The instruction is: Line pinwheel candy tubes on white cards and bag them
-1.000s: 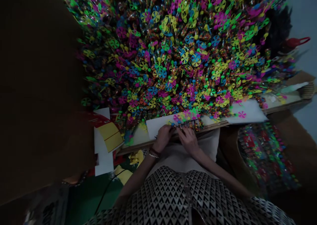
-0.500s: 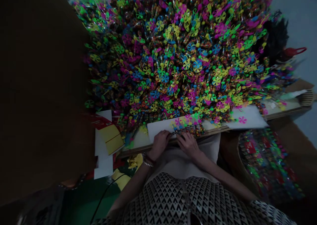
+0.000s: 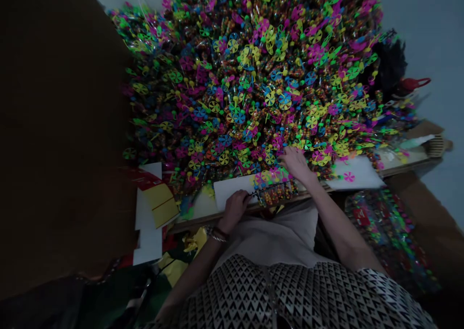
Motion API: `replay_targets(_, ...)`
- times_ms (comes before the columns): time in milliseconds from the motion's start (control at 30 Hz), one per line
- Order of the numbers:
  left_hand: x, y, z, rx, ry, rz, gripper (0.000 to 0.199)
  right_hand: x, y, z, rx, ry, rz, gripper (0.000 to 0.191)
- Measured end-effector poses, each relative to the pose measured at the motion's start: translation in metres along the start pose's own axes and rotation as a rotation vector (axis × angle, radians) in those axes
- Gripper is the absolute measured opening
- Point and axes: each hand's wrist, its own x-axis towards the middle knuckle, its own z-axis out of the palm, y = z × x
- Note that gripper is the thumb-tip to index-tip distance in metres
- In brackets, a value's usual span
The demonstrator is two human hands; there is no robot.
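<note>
- Left hand (image 3: 236, 207): fingers closed on the near end of a dark strip (image 3: 254, 193) at the worktop's front edge.
- Right hand (image 3: 296, 165): fingers bent, at the lower margin of the toy pile (image 3: 235, 102). Whether they grip a piece cannot be told.
- Work location: the toy row (image 3: 277, 193), bead-filled tubes with coloured pinwheel tops, lies side by side along the strip, partly over a white card (image 3: 232, 186), just beside the left hand.
- Step in hand (judged): picking from the pile with the right hand while the left steadies the strip.
- Next move (judged requirement): separate one toy without dragging its neighbours, orient its top like those in the row, and align it with the strip. Keep the left hold steady; loose pinwheels may snag.
</note>
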Motion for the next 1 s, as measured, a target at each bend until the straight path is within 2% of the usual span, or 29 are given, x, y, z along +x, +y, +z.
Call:
replay_targets(100,-0.001,0.002,-0.001,0.004,0.003,-0.002,0.020,0.007,0.002,0.009,-0.021,0.016,-0.038,0.022)
replay_targets(200,-0.002,0.004,-0.003,0.009,0.001,0.002,0.020,0.008,0.008,0.011,0.098,0.188,-0.054,0.027)
replay_targets(333,-0.003,0.004,-0.003,0.004,-0.002,0.009,0.019,0.000,0.000,-0.007,0.423,0.472,0.007,0.026)
replay_targets(400,-0.003,0.003,-0.001,0.010,0.000,0.018,0.018,-0.007,-0.018,-0.020,0.572,0.517,0.085,0.024)
replay_targets(467,-0.004,0.002,0.001,0.020,0.008,0.025,0.017,-0.015,-0.045,-0.029,0.703,0.425,0.101,0.023)
replay_targets(533,-0.005,0.002,0.003,0.024,0.018,0.028,0.018,-0.020,-0.075,-0.028,0.769,0.209,0.042,0.019)
replay_targets(600,-0.006,0.002,0.004,0.023,0.022,0.032,0.017,-0.021,-0.104,-0.019,0.716,-0.007,0.001,0.016)
replay_targets(667,-0.007,0.002,0.004,0.035,0.015,0.039,0.016,-0.019,-0.127,-0.005,0.583,-0.137,0.019,0.015)
replay_targets(733,-0.008,0.002,0.006,0.061,0.008,0.045,0.015,-0.016,-0.141,0.008,0.456,-0.186,0.054,0.019)
replay_targets(833,-0.009,0.000,0.010,0.079,0.007,0.039,0.017,-0.013,-0.150,0.020,0.340,-0.199,0.051,0.025)
replay_targets(1000,-0.009,-0.002,0.015,0.058,0.031,0.036,0.019,-0.014,-0.147,0.028,0.233,-0.172,-0.147,0.023)
